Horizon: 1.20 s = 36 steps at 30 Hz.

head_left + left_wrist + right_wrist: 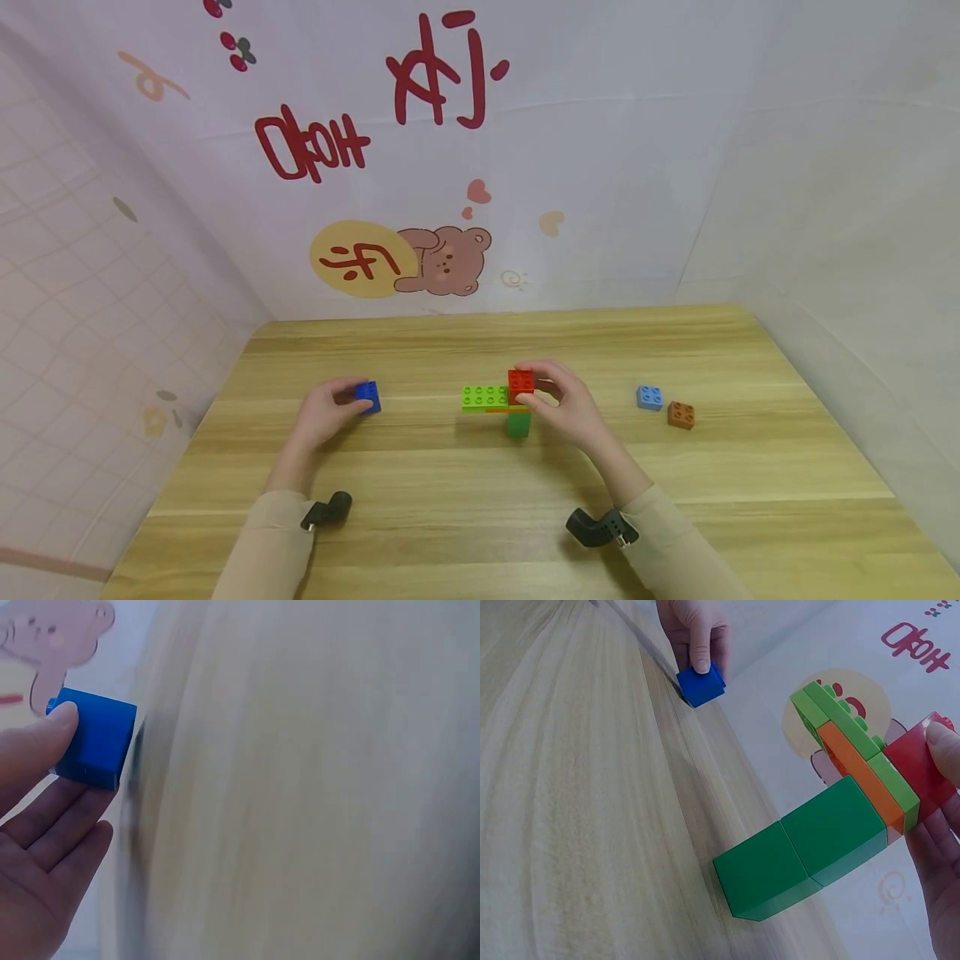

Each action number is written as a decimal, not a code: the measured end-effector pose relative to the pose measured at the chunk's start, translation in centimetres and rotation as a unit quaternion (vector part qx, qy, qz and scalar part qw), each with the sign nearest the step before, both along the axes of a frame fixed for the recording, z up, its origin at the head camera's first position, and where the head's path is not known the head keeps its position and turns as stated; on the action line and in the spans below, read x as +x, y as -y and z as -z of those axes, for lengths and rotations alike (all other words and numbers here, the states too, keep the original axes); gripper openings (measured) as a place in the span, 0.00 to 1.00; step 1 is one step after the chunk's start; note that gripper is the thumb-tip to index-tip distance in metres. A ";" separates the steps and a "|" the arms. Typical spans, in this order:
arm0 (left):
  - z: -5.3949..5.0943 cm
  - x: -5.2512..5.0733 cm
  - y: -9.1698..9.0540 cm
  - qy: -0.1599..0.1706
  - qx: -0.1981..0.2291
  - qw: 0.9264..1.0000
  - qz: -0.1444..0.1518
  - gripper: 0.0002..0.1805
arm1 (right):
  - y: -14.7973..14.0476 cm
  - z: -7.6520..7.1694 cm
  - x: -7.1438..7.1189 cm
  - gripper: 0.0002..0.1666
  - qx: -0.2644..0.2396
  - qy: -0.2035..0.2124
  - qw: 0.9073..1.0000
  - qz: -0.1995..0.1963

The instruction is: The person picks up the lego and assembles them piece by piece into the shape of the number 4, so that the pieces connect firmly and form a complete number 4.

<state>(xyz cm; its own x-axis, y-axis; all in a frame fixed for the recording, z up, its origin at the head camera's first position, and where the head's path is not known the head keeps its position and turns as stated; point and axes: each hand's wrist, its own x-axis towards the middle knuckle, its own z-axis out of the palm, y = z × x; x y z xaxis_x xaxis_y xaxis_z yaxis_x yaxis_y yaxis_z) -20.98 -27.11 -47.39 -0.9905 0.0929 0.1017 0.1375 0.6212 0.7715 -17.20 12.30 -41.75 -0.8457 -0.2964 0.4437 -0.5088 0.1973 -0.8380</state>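
Observation:
My left hand (321, 412) pinches a dark blue toy brick (366, 397) between thumb and fingers at the left of the table. In the left wrist view, the thumb presses against one face of the blue brick (97, 739). With thumb and fingers, my right hand (568, 408) holds a red brick (521, 382) on top of a built piece. Beneath the red brick is a long lime-green plate (478, 400), then a thin orange plate (859, 772). Two dark green bricks (799, 847) form the column below, at one end of the plates. Whether the column touches the table cannot be told.
To the right on the wooden table (442, 517) lie a light blue brick (649, 397) and a brown brick (681, 415), close together. White printed cloth (600, 150) hangs behind the table and at both sides. A black camera mount sits on each wrist.

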 end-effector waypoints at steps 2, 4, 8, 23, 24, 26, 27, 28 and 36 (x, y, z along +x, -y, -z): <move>-0.1 0.0 -0.7 -0.002 0.002 1.000 0.010 0.22 | 0.0 0.0 0.0 0.23 0.001 0.001 1.000 0.001; -0.3 0.1 -1.5 -0.005 0.010 1.000 0.018 0.22 | 0.0 -0.1 0.0 0.23 -0.002 0.004 1.000 0.000; -0.9 0.3 -3.1 -0.003 0.030 0.999 0.035 0.22 | 0.0 -0.3 0.1 0.22 -0.009 0.010 1.000 -0.002; -4.4 1.5 -8.1 -0.004 0.103 0.990 0.091 0.22 | 0.0 0.0 0.0 0.23 -0.015 -0.002 1.000 -0.003; -4.7 1.6 -8.3 -0.008 0.106 0.990 0.096 0.22 | 0.0 0.0 0.0 0.23 -0.016 -0.003 1.000 -0.004; -5.2 1.8 -8.8 -0.017 0.112 0.988 0.106 0.22 | 0.0 0.1 -0.1 0.23 -0.019 -0.004 1.000 -0.006; -5.4 1.8 -9.0 -0.021 0.117 0.987 0.112 0.22 | 0.0 0.1 -0.1 0.22 -0.020 -0.004 1.000 -0.006; -5.6 1.9 -9.2 -0.024 0.119 0.986 0.116 0.22 | 0.0 0.1 -0.1 0.22 -0.020 -0.005 1.000 -0.006; -6.6 2.3 -11.3 -0.031 0.132 0.982 0.134 0.22 | -0.1 0.2 -0.1 0.23 -0.016 -0.008 1.000 -0.002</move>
